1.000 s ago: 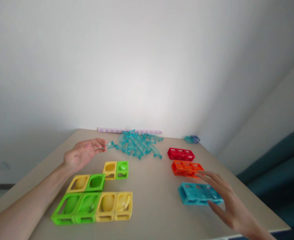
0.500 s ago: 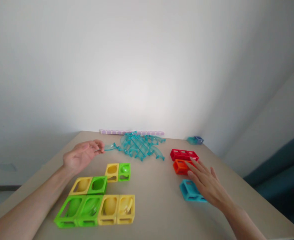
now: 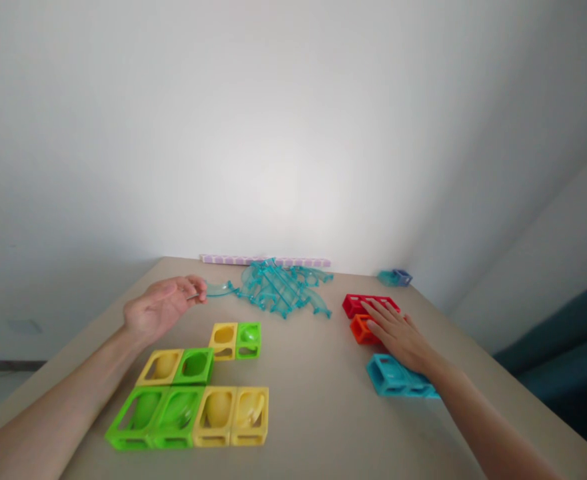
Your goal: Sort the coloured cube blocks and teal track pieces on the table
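Observation:
My left hand [image 3: 160, 303], palm turned up and fingers curled together, meets the near end of a clear teal curved track piece [image 3: 220, 289]; the grip itself is partly hidden. My right hand [image 3: 400, 333] lies flat with its fingers stretched over a row of orange cube blocks [image 3: 360, 329], its fingertips reaching a row of red cube blocks [image 3: 353, 305]. Much of the orange row is covered by the hand. Below the right wrist is a row of light-blue cube blocks [image 3: 388, 375], its right end partly hidden by my forearm.
At the left front stand green cube blocks [image 3: 140, 417] and yellow ones [image 3: 218, 417], with a yellow-green pair [image 3: 236, 341] behind. A heap of teal track pieces [image 3: 278, 287] lies at the back, before a purple-and-white strip [image 3: 223, 259]. A blue-purple block [image 3: 402, 277] sits in the far right corner.
My right hand has slid forward over the orange and red rows. The light-blue row sits slightly farther right, with more of it uncovered. My left hand has hardly moved.

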Available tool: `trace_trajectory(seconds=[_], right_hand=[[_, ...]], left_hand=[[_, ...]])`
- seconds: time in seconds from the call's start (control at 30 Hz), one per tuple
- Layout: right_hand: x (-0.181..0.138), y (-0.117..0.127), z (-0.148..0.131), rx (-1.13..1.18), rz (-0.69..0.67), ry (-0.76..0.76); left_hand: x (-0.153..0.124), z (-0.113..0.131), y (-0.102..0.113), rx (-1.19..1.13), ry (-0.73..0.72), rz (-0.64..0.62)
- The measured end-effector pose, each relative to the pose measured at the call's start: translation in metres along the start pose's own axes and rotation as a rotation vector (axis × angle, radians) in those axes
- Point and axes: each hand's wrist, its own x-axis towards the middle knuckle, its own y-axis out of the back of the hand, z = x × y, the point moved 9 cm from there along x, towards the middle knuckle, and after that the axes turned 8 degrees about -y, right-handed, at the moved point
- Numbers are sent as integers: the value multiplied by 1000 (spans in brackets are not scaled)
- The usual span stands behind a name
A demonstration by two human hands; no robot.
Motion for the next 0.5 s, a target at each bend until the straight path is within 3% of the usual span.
trace_trajectory(seconds=[0.2,0.5], right_hand=[[5,1,6,-6,-6,-14],[4,13,8,-27,170,-7]], left_hand=[[0,-5,4,-35,-13,-39],[0,-3,-1,-81,-25,-88]])
